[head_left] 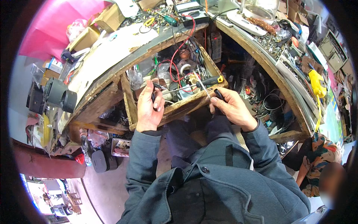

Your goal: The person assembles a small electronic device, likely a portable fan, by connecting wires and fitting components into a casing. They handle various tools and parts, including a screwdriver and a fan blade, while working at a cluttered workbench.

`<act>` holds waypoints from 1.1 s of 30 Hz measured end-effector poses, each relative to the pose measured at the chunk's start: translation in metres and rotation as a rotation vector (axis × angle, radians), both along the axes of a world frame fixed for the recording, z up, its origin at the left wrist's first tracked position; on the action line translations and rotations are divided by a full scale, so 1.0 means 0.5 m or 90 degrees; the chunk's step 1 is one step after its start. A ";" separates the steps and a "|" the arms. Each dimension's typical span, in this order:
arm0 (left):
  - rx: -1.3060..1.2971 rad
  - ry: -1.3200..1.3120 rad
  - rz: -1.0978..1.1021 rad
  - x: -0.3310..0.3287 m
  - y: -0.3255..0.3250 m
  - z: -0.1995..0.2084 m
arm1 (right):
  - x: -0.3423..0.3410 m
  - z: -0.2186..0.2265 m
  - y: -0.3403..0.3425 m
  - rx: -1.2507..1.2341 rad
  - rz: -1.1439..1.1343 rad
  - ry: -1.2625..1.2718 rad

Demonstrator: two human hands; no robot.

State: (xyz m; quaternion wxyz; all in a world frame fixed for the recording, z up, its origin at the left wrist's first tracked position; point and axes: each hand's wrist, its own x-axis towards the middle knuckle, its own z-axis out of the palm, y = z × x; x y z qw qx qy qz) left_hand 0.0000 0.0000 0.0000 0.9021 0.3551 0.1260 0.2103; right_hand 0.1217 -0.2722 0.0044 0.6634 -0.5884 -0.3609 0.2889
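Note:
My left hand [150,108] is above the left part of an open wooden drawer [186,106], palm up, fingers curled around a small black object [158,86] whose kind I cannot make out. Over the drawer's right front corner, my right hand [233,107] pinches a thin whitish rod [202,86] that slants up and left. A yellowish lump [193,78] shows near the rod's far end; whether they are joined is unclear. A black handle-like piece [219,95] also sticks out of that hand. Between my hands a screwdriver [213,80] with a black and yellow handle lies across the drawer.
Wires, plastic bags and a white tape roll [185,69] fill the drawer. A red cable [172,61] hangs into it from the cluttered bench [100,71]. At the right are a yellow tool [317,83] and another person [322,160]. A black bin [100,161] stands lower left.

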 end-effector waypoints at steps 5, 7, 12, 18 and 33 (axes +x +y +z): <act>0.068 0.004 0.024 0.012 0.005 0.019 | 0.010 -0.001 0.015 0.021 0.006 -0.021; 0.145 0.015 0.052 0.002 -0.001 0.013 | 0.006 -0.014 0.016 0.017 0.006 -0.017; 0.537 0.122 0.184 -0.039 -0.007 0.009 | -0.001 -0.016 0.008 -0.024 0.012 -0.022; 0.786 0.194 0.293 -0.124 -0.016 -0.008 | -0.004 -0.039 0.021 -0.054 0.054 -0.039; 0.718 0.194 0.350 -0.164 -0.007 -0.063 | -0.008 -0.055 0.062 -0.092 0.056 -0.061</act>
